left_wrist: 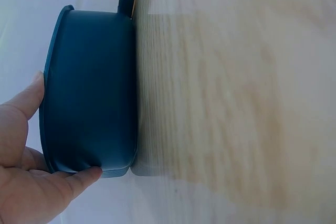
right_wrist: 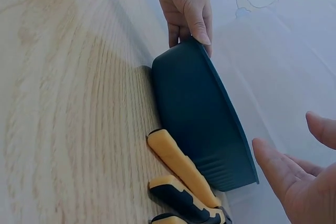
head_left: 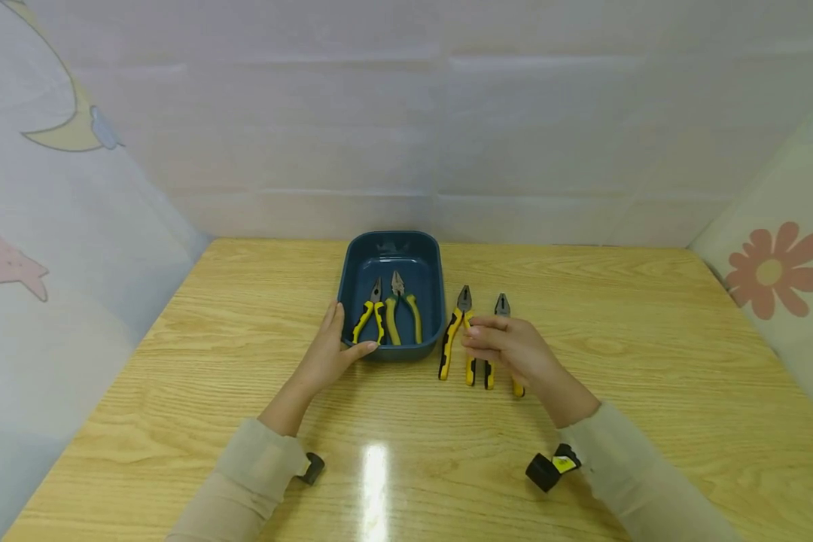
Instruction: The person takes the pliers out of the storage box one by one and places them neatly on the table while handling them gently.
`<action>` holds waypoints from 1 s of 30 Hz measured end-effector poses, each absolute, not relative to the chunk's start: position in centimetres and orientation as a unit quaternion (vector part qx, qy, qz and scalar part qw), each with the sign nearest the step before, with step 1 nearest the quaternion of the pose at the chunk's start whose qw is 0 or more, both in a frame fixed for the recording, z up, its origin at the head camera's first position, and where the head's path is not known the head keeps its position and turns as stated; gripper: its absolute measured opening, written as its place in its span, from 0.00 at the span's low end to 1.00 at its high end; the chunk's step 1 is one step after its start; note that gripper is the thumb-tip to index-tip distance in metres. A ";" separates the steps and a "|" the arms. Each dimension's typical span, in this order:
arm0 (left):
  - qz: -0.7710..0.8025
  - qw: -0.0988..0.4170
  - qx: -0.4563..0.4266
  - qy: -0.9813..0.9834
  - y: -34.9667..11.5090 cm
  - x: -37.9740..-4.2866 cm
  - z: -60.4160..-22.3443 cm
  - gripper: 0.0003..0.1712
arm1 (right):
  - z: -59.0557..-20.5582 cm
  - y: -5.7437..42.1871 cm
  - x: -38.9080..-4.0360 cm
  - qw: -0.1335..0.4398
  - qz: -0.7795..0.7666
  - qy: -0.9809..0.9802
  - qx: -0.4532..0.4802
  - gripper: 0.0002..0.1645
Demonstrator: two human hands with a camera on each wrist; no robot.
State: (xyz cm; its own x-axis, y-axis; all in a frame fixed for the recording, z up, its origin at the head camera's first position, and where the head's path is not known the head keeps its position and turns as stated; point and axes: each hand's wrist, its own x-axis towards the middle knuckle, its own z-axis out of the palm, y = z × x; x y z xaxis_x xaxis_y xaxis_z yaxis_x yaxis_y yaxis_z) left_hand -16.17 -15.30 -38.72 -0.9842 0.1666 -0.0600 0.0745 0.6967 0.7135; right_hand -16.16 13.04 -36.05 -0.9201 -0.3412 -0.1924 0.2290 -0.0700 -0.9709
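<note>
Pale creased sheeting (head_left: 406, 143) backs the scene, its left side printed with a yellow moon (head_left: 77, 134) and a pink star (head_left: 16, 269), and before it stretches a wood-grain table (head_left: 176, 384). From the left, a light sleeve (head_left: 254, 463) leads to the person's left hand (head_left: 325, 350), which grips the near left corner of a dark blue bin (head_left: 406, 351), thumb over the near rim and fingers against the outer wall. Inside the bin, handles toward the person, lie yellow-and-black pliers (head_left: 377, 290) and, to their right, pliers with yellow-green handles (head_left: 397, 286), legs spread. Just right of the bin, on the table, rest larger yellow-handled pliers (head_left: 464, 302). Over these and the next pair hovers the right hand (head_left: 515, 352), holding nothing, its thumb and fingers apart in the right wrist view. That last pair, the rightmost pliers (head_left: 502, 305), lies partly hidden beneath it, with the head and handle ends showing. Farther right, a red flower (head_left: 779, 263) marks the side sheeting.
</note>
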 end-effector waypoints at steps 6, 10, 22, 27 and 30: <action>0.380 0.058 0.066 0.921 -15.2 -16.2 -38.7 0.54 | -35.7 12.5 -16.5 0.199 -0.730 0.652 -0.056 0.30; 0.378 0.060 0.063 0.922 -15.2 -16.2 -38.7 0.53 | -35.4 12.1 -16.6 0.205 -0.735 0.644 -0.058 0.29; 0.384 0.064 0.060 0.919 -15.1 -16.0 -38.5 0.53 | -34.9 10.6 -17.4 0.212 -0.739 0.637 -0.047 0.27; 0.385 0.064 0.059 0.919 -15.2 -16.0 -38.6 0.53 | -34.7 10.2 -17.7 0.218 -0.739 0.636 -0.041 0.28; 0.385 0.062 0.060 0.919 -15.3 -16.1 -38.6 0.53 | -34.6 9.9 -18.0 0.219 -0.741 0.634 -0.038 0.27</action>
State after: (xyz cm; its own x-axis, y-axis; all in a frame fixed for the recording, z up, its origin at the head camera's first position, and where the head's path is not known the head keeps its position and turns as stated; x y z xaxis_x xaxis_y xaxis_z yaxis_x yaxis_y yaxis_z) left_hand -16.08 -15.25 -38.64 -0.9851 0.1581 -0.0675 0.0628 0.6963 0.7150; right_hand -17.96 9.89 -34.61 -0.9014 -0.3718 -0.2218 0.2766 -0.1007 -0.9557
